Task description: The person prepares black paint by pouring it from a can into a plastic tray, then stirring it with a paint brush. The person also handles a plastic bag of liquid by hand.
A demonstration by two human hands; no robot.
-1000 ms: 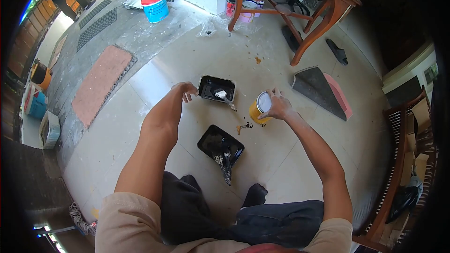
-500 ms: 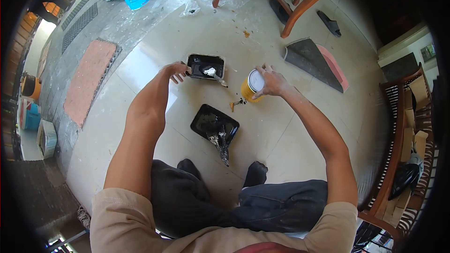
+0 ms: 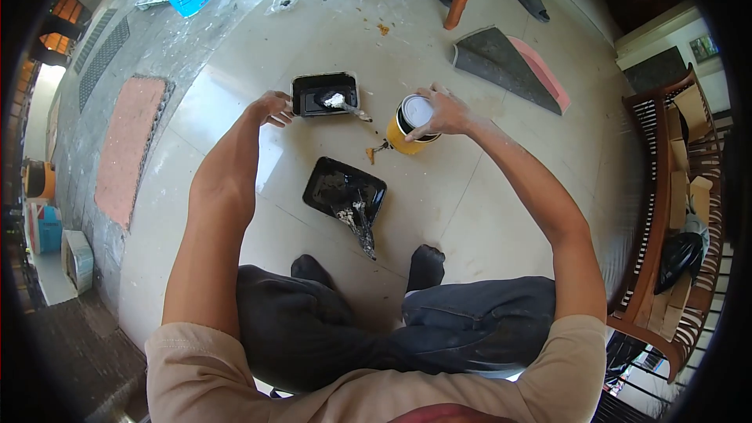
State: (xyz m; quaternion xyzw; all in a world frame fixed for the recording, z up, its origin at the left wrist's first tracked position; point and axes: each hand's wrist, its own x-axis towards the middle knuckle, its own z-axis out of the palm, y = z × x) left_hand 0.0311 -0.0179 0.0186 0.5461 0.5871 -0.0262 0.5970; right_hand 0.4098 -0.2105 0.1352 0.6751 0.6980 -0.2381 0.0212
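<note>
- While the yellow cylindrical can (image 3: 398,141) stands on the pale tiled floor (image 3: 439,204), its white round lid (image 3: 417,110) is gripped from above by the right hand (image 3: 448,112), thumb on the near side and fingers on the far side; whether the can's rim is pinched too cannot be told.
- The lid looks raised and off-centre, as a dark ring is shown around it; the floor is probably relied on to steady the can, since no second hand is placed on it.
- The right forearm is angled inward and forward from a bent elbow, and the wrist is arched over the can.
- By the left hand (image 3: 274,107) nothing is seen to be lifted: its fingers are slightly spread and loosely bent at the outer edge of the upper black rectangular tray (image 3: 304,98), where contact cannot be confirmed. The left arm is stretched well forward.
- In that tray a white-tipped paintbrush (image 3: 335,100) is rested, its handle laid over the edge towards the can, perhaps so that it can be picked up cleanly.
- Nearer the body, a second black tray (image 3: 321,180) is set askew, with paint-crusted brushes (image 3: 362,231) leaned across its rim.
- Both trays and the can are grouped within reach, presumably for easy access from the seated or squatting pose.
</note>
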